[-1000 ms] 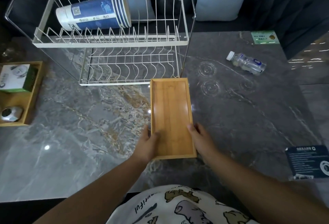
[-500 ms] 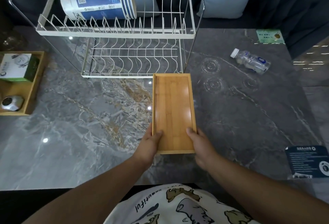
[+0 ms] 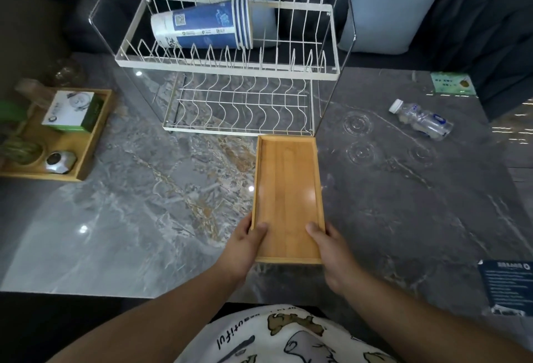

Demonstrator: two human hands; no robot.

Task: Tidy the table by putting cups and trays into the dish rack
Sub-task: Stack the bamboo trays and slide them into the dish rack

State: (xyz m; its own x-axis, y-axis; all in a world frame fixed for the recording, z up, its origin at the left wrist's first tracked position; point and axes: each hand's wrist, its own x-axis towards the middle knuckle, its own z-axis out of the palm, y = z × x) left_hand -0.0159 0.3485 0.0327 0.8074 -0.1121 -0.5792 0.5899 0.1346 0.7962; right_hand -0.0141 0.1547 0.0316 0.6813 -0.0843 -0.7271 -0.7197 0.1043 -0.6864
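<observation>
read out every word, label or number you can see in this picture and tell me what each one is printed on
"beautiful", partly cut off and upside down: on the person's white shirt.
Blue paper cups in the dish rack: a QR code and small print, too small to read.
Green-and-white box: print blurred.
Water bottle label: unreadable.
Green card: blurred.
Dark blue leaflet: lines of text, too small.
Wooden tray: no text.

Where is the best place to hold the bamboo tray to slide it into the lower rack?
Probably the near end of the tray, one long rim in each hand, as the left hand and right hand hold it now. It is long and narrow, and its far end points at the rack, so that end stays free to enter.
</observation>
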